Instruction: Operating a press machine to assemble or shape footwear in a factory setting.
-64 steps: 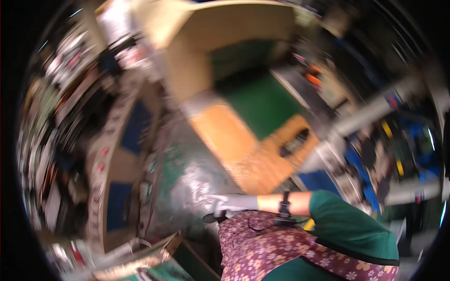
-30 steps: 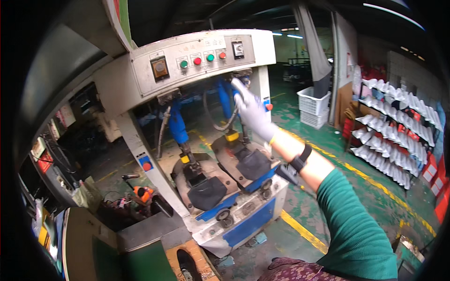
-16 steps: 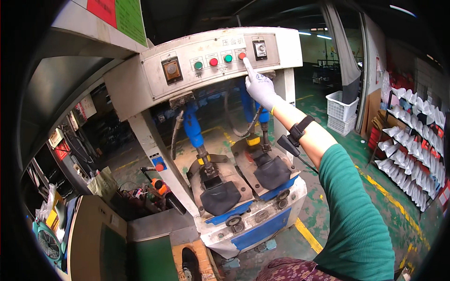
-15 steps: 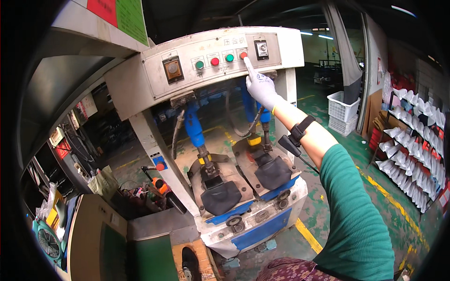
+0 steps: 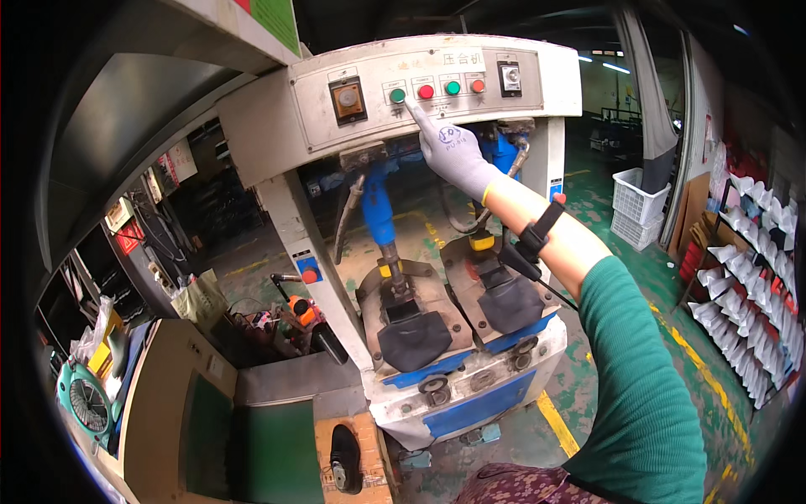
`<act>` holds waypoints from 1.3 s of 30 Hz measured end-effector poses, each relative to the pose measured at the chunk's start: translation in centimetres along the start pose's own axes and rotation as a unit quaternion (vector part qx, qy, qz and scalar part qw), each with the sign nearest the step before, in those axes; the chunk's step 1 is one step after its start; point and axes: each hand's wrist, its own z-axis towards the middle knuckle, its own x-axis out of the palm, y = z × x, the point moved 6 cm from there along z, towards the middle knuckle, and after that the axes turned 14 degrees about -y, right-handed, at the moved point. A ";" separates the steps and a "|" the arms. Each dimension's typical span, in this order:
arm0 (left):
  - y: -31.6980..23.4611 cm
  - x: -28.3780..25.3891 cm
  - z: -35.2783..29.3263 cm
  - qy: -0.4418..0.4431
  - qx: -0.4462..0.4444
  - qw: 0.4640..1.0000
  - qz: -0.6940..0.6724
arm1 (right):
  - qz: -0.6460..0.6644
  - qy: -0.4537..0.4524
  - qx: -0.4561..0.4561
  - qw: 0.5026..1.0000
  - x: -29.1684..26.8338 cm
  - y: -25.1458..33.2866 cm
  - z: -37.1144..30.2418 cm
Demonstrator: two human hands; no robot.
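Note:
My right hand, in a white knit glove, reaches up to the control panel of a white press machine. Its index finger is stretched out, the other fingers look folded, and nothing is held. The fingertip is at the lower right edge of the leftmost green button; whether it presses cannot be seen. Right of that are a red button, another green button and an orange-red button. Below the panel, two blue cylinders stand over a left black pad and a right black pad. My left hand is out of view.
A black shoe lies on a cardboard-covered surface at the lower left. Beside it runs a green conveyor belt. A green fan stands far left. At right are stacked white crates and a rack of white-wrapped items.
My right index finger has moved left along the panel, from the orange-red button to the leftmost green one. The view has shifted, so the machine appears farther right and the shoe shows more fully.

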 end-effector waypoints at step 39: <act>12.4 2.7 -8.5 0.053 0.127 0.988 0.062 | -0.131 0.071 0.021 0.989 3.7 -0.1 5.9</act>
